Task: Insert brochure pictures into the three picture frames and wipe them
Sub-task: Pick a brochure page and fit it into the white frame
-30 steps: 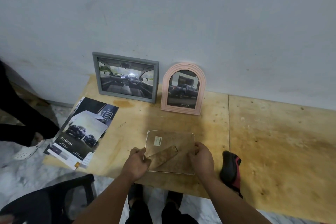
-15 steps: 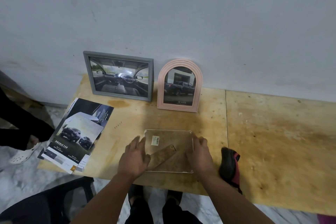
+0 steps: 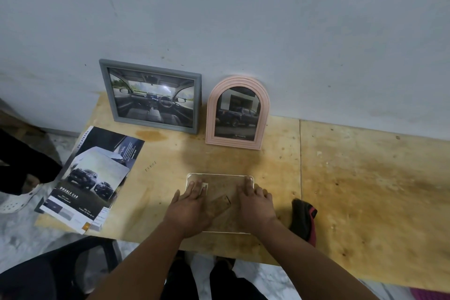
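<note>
While the brochure (image 3: 90, 182) lies at the worktop's (image 3: 365, 190) left edge, the grey frame (image 3: 151, 96) and pink arched frame (image 3: 237, 113) lean on the wall, each holding a car picture. Nearer, the left hand (image 3: 188, 204) and right hand (image 3: 254, 202) rest flat, fingers straight, on the clear third frame (image 3: 220, 185), gripping nothing. It looks unfilled; next it likely needs opening and a cut picture. A dark cloth (image 3: 303, 218) waits rightward.
</note>
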